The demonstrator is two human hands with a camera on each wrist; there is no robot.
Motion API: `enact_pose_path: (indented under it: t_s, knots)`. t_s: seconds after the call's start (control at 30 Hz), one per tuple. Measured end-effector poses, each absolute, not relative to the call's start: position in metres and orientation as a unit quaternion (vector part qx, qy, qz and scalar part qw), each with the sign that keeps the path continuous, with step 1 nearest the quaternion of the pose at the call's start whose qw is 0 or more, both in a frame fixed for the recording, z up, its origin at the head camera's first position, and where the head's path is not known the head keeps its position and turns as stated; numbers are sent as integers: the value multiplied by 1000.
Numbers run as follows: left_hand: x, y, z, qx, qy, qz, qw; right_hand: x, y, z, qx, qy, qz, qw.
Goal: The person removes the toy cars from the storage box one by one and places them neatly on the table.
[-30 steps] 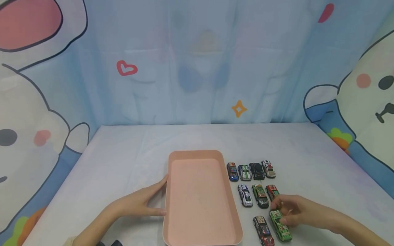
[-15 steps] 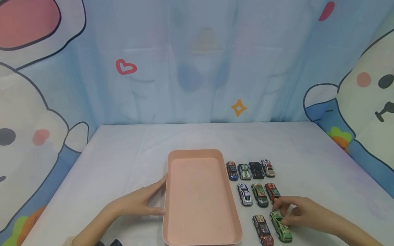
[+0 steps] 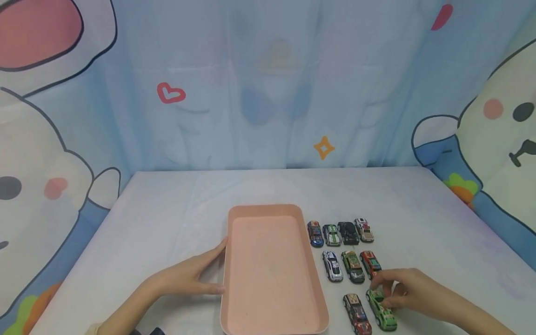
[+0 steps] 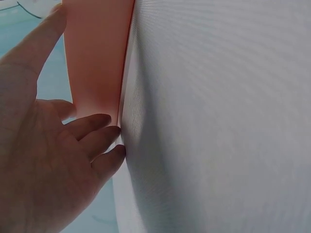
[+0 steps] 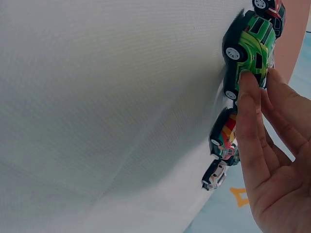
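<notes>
My left hand (image 3: 190,274) has its fingers spread along the left side of a pink rectangular tray (image 3: 272,274), fingertips at the outer wall. The left wrist view shows those fingers (image 4: 99,141) nearly straight, low by the tray wall (image 4: 95,58). On the right, my right hand (image 3: 414,293) pinches a green toy car (image 3: 386,318) between thumb and fingers, near its far end. The right wrist view shows the car (image 5: 248,46) low over the white cloth, a finger against its side. A dark toy car with red (image 3: 357,314) stands just left of it.
Right of the tray, a middle row holds a white toy car (image 3: 332,266), a green-and-black one (image 3: 353,266) and a red one (image 3: 370,263). Behind stands a row of several more, including a black car (image 3: 348,232). A patterned blue curtain (image 3: 276,93) hangs beyond the table.
My right hand and the green car have shifted slightly toward me, so more of the red car behind shows. The left hand and the tray have stayed put.
</notes>
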State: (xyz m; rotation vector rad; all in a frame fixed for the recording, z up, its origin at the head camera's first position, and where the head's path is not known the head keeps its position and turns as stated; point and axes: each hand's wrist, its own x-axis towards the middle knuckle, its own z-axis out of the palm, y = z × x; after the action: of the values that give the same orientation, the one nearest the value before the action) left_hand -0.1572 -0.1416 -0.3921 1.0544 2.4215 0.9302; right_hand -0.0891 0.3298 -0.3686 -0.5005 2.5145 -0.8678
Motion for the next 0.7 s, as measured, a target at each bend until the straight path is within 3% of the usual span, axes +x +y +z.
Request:
enact_pose_path:
  t_s: [0.13, 0.33, 0.5, 0.7]
  knots:
    - [-157, -143, -390, 364, 860, 316, 169, -89, 332, -361, -160, 904, -335, 211]
    - [-161, -161, -371, 287, 892, 313, 158, -106, 368, -342, -107, 933, -316, 138]
    - [-176, -198, -351, 254, 915, 297, 94, -130, 429, -334, -62, 962, -253, 81]
    - [-203, -247, -315, 191, 938, 288, 14, -160, 469, -307, 4, 980, -192, 55]
